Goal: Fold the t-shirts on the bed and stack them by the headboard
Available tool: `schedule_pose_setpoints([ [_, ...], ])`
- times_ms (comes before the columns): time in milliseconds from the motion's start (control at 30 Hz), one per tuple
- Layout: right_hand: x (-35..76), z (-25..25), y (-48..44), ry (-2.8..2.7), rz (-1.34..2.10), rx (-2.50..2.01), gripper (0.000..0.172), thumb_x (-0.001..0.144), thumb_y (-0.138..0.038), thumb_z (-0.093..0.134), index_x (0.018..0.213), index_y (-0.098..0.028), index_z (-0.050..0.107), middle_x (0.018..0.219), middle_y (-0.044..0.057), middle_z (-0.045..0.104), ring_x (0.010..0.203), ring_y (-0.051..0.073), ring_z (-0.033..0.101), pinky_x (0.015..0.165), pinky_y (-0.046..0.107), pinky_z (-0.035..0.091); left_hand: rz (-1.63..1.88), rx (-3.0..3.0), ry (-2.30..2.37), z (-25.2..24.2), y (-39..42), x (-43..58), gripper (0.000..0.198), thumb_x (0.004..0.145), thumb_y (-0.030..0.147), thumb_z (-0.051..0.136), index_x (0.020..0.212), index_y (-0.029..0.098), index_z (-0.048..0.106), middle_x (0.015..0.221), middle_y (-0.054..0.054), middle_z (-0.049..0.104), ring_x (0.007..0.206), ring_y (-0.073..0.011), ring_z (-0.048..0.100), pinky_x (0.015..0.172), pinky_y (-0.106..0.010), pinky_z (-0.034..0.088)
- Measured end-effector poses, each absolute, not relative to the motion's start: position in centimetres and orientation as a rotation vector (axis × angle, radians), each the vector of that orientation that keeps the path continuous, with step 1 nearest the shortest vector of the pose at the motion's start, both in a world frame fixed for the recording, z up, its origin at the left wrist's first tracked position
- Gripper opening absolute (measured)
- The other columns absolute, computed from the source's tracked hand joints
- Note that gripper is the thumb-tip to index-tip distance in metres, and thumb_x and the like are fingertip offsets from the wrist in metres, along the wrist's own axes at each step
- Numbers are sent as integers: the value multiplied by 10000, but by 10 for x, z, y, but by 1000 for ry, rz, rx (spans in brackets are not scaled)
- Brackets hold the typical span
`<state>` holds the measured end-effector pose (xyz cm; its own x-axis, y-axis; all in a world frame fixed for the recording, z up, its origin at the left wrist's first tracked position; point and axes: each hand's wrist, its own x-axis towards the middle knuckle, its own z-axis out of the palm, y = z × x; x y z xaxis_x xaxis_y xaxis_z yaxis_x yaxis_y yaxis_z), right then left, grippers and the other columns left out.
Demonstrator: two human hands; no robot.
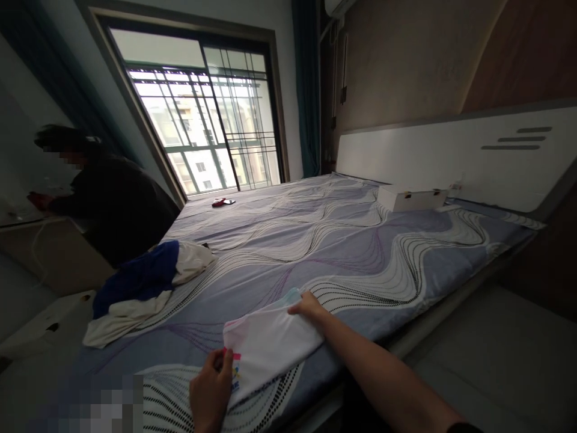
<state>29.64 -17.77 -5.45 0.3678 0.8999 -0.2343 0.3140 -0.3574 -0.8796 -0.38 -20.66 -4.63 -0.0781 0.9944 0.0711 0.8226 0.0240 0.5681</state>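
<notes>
A folded white garment (273,343) with a small colourful print at its left end lies near the front edge of the bed. Pink and light blue edges show along its far side. My left hand (213,382) pinches the left end beside the print, thumb on top. At the far right corner, my right hand (309,311) grips the cloth with its fingers closed. The folds underneath are hidden, so I cannot tell the garment's exact kind.
A crumpled blue and white garment (148,273) lies on the patterned bedsheet (252,270) at left. A white box (412,197) stands by the headboard (419,147). Small red and dark items (223,202) rest near the window. Another person (121,198) in dark clothes bends over a table at left.
</notes>
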Motion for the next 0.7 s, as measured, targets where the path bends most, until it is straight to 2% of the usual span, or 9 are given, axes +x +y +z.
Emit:
schedule_pose_setpoints([
  [167,318,-65,-173,-890,946,-1781,244,535,-293,823,734,-171,751,728,0,733,730,188,688,633,235,494,686,1800,1880,-47,-173,10,466,843,631,410,1002,262,645,952,-52,768,929,-301,692,779,-389,502],
  [267,360,-67,-175,-758,800,-1799,305,579,-337,805,822,-158,765,799,30,760,763,209,704,656,252,511,704,1853,1766,-49,-144,31,500,851,614,401,1116,255,627,1053,-49,756,1019,-279,668,881,-394,493],
  [400,453,-66,-197,-517,540,-1901,434,663,-414,749,985,-122,754,871,96,774,819,250,720,672,281,526,590,2193,1755,-52,-118,57,588,876,587,336,1237,207,604,1193,-93,704,1149,-311,595,992,-480,441],
  [533,542,-65,-232,-268,311,-2031,515,747,-445,662,1110,-84,720,929,182,764,865,303,727,680,328,536,489,2495,1738,-62,-108,66,639,887,583,278,1317,225,586,1444,-77,547,1331,-325,462,1057,-541,390],
  [700,587,-75,-258,-146,165,-2122,594,786,-438,590,1233,-53,655,1007,226,744,923,344,721,713,385,545,444,2616,1741,-81,-100,64,691,893,596,230,1400,230,524,1554,-41,426,1440,-279,344,1152,-504,299],
])
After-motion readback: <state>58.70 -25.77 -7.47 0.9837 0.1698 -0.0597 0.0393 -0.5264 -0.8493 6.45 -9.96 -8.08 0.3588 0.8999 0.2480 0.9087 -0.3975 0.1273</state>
